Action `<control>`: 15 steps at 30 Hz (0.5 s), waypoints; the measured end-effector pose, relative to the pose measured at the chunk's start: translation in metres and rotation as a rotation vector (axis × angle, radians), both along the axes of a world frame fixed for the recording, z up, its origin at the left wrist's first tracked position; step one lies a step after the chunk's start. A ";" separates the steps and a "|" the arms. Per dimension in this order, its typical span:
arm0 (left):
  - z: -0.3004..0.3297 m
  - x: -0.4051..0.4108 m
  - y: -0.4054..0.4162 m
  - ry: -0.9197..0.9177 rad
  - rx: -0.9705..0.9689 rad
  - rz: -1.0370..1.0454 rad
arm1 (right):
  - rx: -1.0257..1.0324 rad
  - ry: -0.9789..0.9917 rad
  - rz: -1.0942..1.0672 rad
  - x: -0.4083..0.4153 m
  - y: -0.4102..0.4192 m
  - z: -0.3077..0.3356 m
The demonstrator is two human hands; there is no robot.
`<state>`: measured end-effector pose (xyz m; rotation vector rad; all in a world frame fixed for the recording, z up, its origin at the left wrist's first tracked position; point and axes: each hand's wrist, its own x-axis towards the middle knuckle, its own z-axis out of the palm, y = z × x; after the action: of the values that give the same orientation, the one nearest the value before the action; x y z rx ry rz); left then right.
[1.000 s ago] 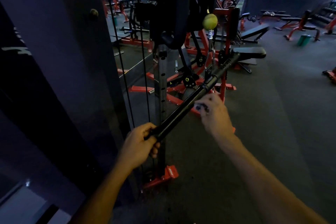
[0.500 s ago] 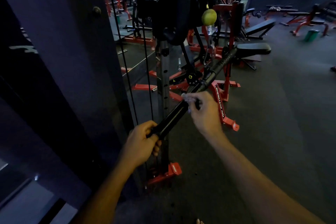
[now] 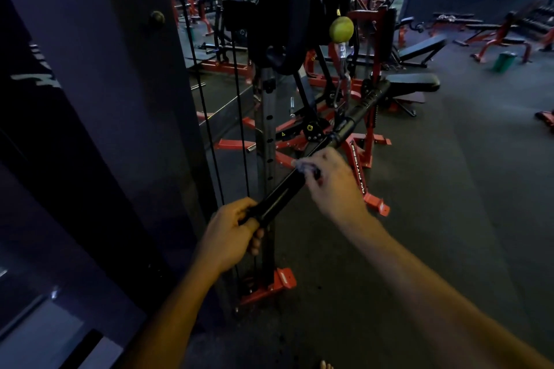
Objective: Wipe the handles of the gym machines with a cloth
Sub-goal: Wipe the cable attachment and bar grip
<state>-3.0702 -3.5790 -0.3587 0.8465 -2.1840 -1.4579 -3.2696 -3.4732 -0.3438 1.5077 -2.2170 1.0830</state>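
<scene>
A long black bar handle [image 3: 284,189] hangs from a cable with a yellow-green stop ball [image 3: 341,29] and slants from lower left up to the right. My left hand [image 3: 230,235] grips the bar's near end. My right hand [image 3: 332,181] is wrapped over the bar's middle and holds a small pale cloth [image 3: 301,166] against it; only a bit of the cloth shows past my fingers. The far grip [image 3: 370,99] of the bar is bare.
A dark cable-machine column [image 3: 266,135] with red feet stands right behind the bar, and black cables [image 3: 207,117] run down beside a dark wall on the left. Red benches and machines [image 3: 419,51] fill the back. Dark rubber floor [image 3: 449,204] stretches to the right.
My right hand with the cloth has slid a little down the bar toward my left hand. My left hand keeps its grip on the near end.
</scene>
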 end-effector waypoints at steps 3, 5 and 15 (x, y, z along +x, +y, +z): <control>0.004 0.000 0.003 0.007 0.009 -0.023 | -0.005 -0.076 -0.139 -0.047 -0.005 0.017; 0.005 -0.001 0.005 0.005 0.000 -0.024 | -0.050 -0.082 -0.191 -0.066 -0.006 0.022; 0.008 -0.001 0.005 -0.006 -0.047 0.004 | -0.151 -0.321 -0.017 0.029 0.007 0.004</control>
<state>-3.0713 -3.5744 -0.3505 0.8394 -2.2109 -1.3981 -3.2403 -3.4664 -0.3400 1.3275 -2.2791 1.5426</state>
